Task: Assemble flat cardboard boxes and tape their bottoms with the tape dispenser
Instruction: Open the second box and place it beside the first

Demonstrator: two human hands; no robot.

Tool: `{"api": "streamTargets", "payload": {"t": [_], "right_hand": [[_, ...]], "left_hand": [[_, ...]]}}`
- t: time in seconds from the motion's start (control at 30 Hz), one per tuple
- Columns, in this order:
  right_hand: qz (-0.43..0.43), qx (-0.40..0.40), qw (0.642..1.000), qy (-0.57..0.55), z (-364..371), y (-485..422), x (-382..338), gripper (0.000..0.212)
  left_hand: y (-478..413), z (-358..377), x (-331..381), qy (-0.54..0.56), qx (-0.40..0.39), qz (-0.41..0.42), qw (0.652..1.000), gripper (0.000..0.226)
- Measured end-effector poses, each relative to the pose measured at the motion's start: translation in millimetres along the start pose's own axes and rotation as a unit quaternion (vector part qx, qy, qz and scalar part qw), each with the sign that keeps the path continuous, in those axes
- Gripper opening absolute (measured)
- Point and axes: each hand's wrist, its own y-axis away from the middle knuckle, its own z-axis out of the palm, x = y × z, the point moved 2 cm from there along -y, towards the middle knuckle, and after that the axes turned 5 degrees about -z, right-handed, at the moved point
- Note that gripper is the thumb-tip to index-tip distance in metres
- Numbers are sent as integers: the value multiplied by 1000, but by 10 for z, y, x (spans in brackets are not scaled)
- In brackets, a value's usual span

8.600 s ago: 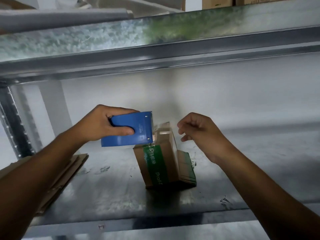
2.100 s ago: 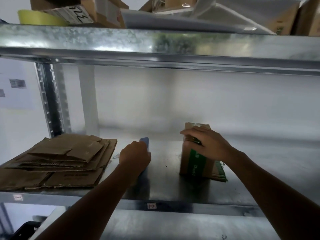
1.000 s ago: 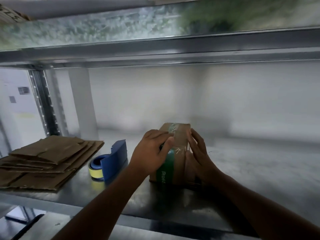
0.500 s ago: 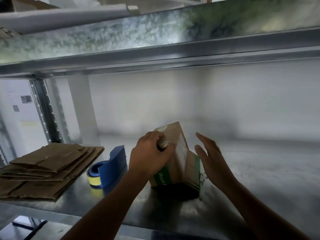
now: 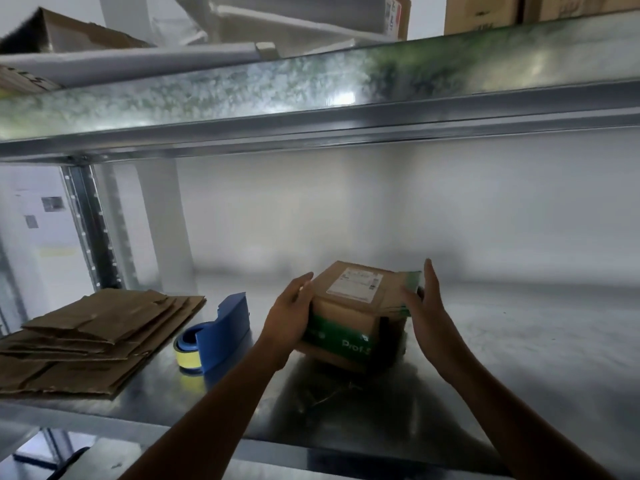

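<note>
A: Head view, the only one. Whereabouts of the cardboard box [image 5: 353,306]?

B: Mid-way along the metal shelf [image 5: 519,358], clamped between two palms. Tilted, with the shipping label [image 5: 355,284] turned up toward the camera and the green band [image 5: 339,336] facing forward. Resting on the metal or just clear of it: impossible to say.

A: And the left hand [image 5: 291,317]?

B: Flat against the box's left side, fingers nearly straight, pressing rather than curling round anything.

A: The right hand [image 5: 424,303]?

B: Much the same on the opposite side: fingers straight and pointing up, palm against the loose flaps [image 5: 410,284]. Probably held so to keep those flaps folded in while squaring the walls. Squeezed from both sides, most likely, because a box this light would slide on bare metal under a one-sided push.

A: The tape dispenser [image 5: 218,336]?

B: Blue, with a yellow-edged roll, set down just left of the left forearm and touched by neither hand. Near enough for a quick grab, presumably on purpose.

A: Further left?

B: A stack of flat cardboard boxes [image 5: 93,337], well apart from the dispenser, near the shelf's front edge. Looks like the supply yet to be opened out.

A: Higher up?

B: An upper shelf [image 5: 311,88] carrying more cartons, blurred.
</note>
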Motion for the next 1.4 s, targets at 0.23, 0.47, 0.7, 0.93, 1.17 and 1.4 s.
{"api": "streamTargets", "payload": {"t": [0.23,0.47,0.7,0.93,1.17,1.4], "right_hand": [[8,-98,992,-79,116,134,-49,78],[16,-83,990,-116,120,124,-39,86],[0,-75,990,-118,57,-3,-173,83],[-43,-136,990,-8,78,-316,-546,65],[-70,-195,978,30,291,-573,-693,50],[-64,-179,982,1,263,-685,-821,37]], "left_hand": [[17,245,-102,49,50,15,997,51],[93,510,-73,-8,209,62,976,62],[30,342,-64,-225,147,147,952,66],[32,234,94,-310,42,167,935,99],[8,129,247,-201,22,71,977,103],[-141,-30,207,-132,21,1,991,67]]}}
